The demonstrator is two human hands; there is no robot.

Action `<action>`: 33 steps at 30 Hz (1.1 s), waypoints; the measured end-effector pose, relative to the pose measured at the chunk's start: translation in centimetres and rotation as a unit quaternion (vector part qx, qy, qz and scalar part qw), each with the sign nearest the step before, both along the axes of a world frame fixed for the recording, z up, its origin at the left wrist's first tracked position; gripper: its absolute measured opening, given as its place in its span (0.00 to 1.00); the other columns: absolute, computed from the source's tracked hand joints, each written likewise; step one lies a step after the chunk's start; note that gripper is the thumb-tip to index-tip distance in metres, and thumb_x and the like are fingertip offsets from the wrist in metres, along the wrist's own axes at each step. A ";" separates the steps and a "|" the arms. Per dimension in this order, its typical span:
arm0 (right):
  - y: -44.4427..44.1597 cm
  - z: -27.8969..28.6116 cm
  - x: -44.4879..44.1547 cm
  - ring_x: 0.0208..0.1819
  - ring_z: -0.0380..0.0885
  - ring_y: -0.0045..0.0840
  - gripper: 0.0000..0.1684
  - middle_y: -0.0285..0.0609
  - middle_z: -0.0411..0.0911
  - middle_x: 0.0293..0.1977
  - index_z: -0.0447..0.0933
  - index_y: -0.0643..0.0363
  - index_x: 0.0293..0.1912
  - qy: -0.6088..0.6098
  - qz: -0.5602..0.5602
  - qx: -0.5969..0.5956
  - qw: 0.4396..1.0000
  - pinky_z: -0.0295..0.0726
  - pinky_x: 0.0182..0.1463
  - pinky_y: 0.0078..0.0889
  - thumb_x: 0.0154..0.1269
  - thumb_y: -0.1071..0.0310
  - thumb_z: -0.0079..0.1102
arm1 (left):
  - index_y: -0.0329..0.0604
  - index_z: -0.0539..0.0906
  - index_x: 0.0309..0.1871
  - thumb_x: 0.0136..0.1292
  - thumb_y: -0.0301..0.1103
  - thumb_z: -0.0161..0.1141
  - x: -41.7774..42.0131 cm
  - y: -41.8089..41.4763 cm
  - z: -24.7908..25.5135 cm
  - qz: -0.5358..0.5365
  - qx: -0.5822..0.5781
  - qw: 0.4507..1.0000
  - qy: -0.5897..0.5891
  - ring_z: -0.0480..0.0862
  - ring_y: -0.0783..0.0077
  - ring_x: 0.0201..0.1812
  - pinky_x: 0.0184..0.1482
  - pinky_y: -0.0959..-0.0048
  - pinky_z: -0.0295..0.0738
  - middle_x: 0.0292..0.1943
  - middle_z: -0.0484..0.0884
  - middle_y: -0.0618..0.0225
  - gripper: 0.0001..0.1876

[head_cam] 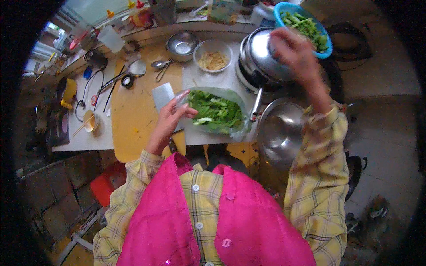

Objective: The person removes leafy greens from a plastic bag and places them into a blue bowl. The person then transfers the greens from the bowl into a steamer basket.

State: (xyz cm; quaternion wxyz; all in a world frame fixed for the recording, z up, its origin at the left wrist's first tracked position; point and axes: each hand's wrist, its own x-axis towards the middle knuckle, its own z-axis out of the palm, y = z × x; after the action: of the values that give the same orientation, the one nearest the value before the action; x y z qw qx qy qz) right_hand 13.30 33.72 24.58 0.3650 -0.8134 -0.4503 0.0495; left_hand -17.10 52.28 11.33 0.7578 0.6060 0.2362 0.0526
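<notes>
A clear plastic bag point(246, 103) of chopped leafy greens point(216, 111) lies on the white counter before me. My left hand point(171, 116) grips its left edge, fingers spread at the bag's mouth. Partly beneath that hand is a cleaver point(163, 94), its dark handle pointing toward me. My right hand point(294, 50) is raised and blurred by motion, above a lidded metal pot point(263, 46) and beside a blue basin point(279, 16) of leafy greens point(299, 25). Whether it holds anything is unclear.
A large steel bowl point(279, 129) sits at the counter's right front edge. A plastic bowl of pale shreds point(213, 61) and a metal bowl point(183, 45) stand behind the bag. Left are a wooden board point(133, 113), a ladle point(136, 68) and a cup with chopsticks point(90, 121).
</notes>
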 end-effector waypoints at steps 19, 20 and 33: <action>4.4 -24.2 -10.6 0.57 0.73 0.37 0.38 0.51 0.75 0.54 0.69 0.60 0.63 0.403 0.177 0.011 0.898 0.70 0.64 0.36 0.51 0.69 0.69 | 0.48 0.66 0.73 0.74 0.37 0.50 -1.6 -0.4 0.3 0.008 -0.040 0.998 0.051 0.76 0.82 0.27 0.35 0.83 0.73 0.29 0.81 0.69 0.25; 4.2 -23.0 -10.9 0.57 0.72 0.33 0.41 0.49 0.75 0.53 0.68 0.60 0.64 0.480 0.190 0.042 0.855 0.69 0.63 0.34 0.49 0.69 0.70 | 0.48 0.66 0.73 0.74 0.37 0.50 -1.5 -0.5 0.2 0.008 -0.041 0.998 0.043 0.76 0.82 0.27 0.35 0.83 0.73 0.29 0.81 0.69 0.25; 0.8 -21.5 -10.6 0.57 0.73 0.48 0.28 0.57 0.76 0.54 0.75 0.58 0.57 0.133 0.102 -0.196 0.966 0.72 0.61 0.45 0.54 0.76 0.62 | 0.46 0.65 0.73 0.74 0.35 0.51 -1.1 -0.4 -0.2 0.006 -0.039 0.999 0.016 0.79 0.80 0.30 0.39 0.80 0.75 0.32 0.83 0.66 0.25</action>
State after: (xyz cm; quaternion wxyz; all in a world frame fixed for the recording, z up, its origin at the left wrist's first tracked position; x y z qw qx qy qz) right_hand 2.66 34.51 3.12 0.2478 -0.8048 -0.4599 0.2817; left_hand -18.20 51.92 11.13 0.7766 0.5752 0.2542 0.0382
